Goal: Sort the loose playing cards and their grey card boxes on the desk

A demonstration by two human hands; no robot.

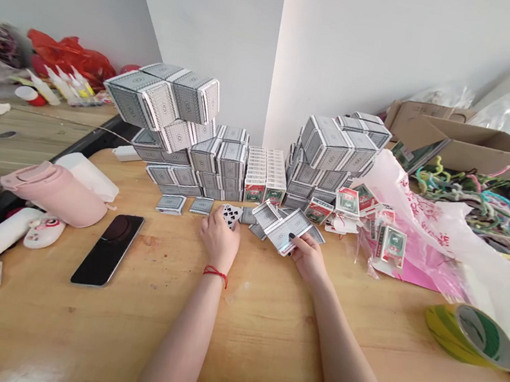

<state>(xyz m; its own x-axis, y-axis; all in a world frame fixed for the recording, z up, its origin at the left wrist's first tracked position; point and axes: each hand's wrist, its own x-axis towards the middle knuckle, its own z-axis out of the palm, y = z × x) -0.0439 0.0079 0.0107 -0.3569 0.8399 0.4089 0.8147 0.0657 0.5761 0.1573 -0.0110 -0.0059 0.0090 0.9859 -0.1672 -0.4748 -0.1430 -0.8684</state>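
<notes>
My left hand [220, 237], with a red cord at the wrist, has its fingers curled at a face-up black-suited playing card [232, 214]. Part of that card is hidden behind the fingers. My right hand [307, 255] pinches several grey-backed playing cards [286, 230] between thumb and fingers, tilted just above the table. More grey-backed cards [257, 230] lie loose beneath and beside them. Left of my left hand are two small flat card pieces, one folded card [170, 204] and another [201, 205]. Behind my hands, blocks folded from cards form a left stack [184, 146] and a right stack [334, 152].
Card boxes [264, 176] stand in rows between the stacks; others [391, 246] lie on a pink plastic bag [427, 239]. A phone [106, 251] and pink bottle [59, 192] are left. A tape roll [473, 334] and cardboard box [472, 146] are right.
</notes>
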